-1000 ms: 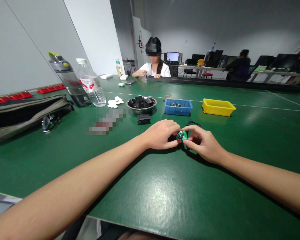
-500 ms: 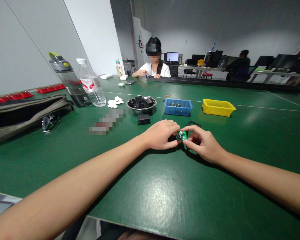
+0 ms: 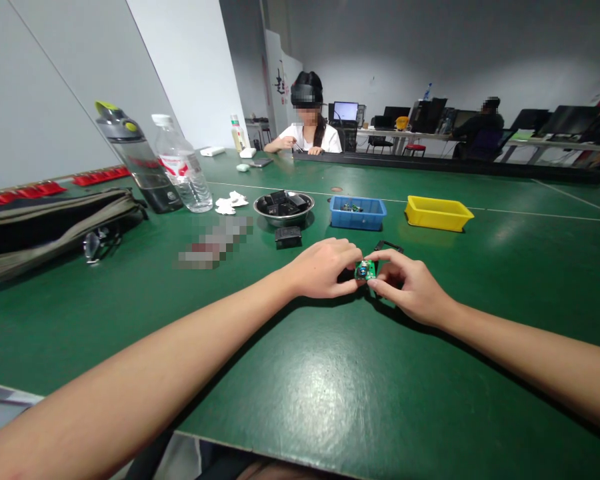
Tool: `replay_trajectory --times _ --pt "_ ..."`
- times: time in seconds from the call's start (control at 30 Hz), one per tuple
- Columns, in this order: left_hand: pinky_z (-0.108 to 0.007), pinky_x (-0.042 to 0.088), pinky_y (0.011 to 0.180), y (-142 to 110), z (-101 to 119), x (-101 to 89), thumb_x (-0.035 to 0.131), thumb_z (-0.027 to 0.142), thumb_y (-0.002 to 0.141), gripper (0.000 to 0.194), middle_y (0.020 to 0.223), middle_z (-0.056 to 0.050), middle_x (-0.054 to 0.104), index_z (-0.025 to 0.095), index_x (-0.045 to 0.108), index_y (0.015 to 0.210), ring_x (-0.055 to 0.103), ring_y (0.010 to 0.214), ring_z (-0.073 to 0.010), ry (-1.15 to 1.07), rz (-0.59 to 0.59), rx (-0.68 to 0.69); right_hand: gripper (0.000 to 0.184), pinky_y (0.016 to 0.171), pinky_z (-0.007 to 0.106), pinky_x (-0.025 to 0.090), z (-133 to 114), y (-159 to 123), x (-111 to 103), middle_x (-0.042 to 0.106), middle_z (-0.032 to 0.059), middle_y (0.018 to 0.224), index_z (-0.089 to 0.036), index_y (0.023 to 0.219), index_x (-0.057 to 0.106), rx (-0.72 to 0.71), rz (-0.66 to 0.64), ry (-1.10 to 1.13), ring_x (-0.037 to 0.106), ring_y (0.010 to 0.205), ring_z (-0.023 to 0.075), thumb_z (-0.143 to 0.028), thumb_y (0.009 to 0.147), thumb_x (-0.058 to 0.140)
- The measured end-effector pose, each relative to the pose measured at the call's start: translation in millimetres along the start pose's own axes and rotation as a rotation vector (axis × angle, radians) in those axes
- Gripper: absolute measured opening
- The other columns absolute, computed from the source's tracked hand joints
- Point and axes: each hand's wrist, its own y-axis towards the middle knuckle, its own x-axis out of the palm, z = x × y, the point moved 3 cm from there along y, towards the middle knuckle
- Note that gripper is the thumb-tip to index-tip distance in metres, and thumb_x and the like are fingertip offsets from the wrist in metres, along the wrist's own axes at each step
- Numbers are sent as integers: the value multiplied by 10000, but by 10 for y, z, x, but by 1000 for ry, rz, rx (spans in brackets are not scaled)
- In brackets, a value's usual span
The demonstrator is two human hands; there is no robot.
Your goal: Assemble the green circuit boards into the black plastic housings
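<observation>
A small green circuit board (image 3: 366, 270) with a dark round part on its face is held between my two hands, just above the green table (image 3: 310, 373). My left hand (image 3: 327, 268) pinches its left side with thumb and forefinger. From the right, my right hand (image 3: 413, 283) grips the board's edge between fingertips and thumb. Behind the right fingers lies a thin black frame (image 3: 391, 247), partly hidden. A black plastic case (image 3: 288, 237) rests on the table beyond my left hand.
Farther back stand a metal bowl (image 3: 265, 215) of black cases, a blue bin (image 3: 359, 219) with small parts, and a yellow bin (image 3: 437, 217). On the left are a water bottle (image 3: 183, 167), a grey drink bottle (image 3: 140, 163) and a bag (image 3: 55, 223). Another person (image 3: 307, 133) sits opposite.
The hands keep their pinch on the circuit board and have barely moved. The whole view has shifted very slightly.
</observation>
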Motion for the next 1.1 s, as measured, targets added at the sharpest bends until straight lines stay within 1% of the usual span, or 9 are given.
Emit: replay_trajectory --times 0.2,0.5,1.1 --pt "-300 426 684 -2 6 -4 567 311 897 142 769 -32 595 183 531 844 540 716 -182 -5 17 8 294 519 242 391 1 0 2 585 -48 638 -187 1134 589 10 -8 7 514 531 113 -300 870 652" --pt "-302 435 699 -2 8 -2 573 316 898 146 785 -34 608 181 541 856 553 732 -184 10 0 -4 298 523 237 390 8 -6 3 587 -45 639 -166 1138 592 2 -6 -5 509 534 107 -301 877 644" --pt "-300 433 688 1 3 9 564 321 901 154 772 -32 598 183 534 840 545 718 -179 13 3 4 306 517 236 392 12 6 6 592 -44 637 -158 1131 598 -3 -1 3 510 527 108 -307 868 648"
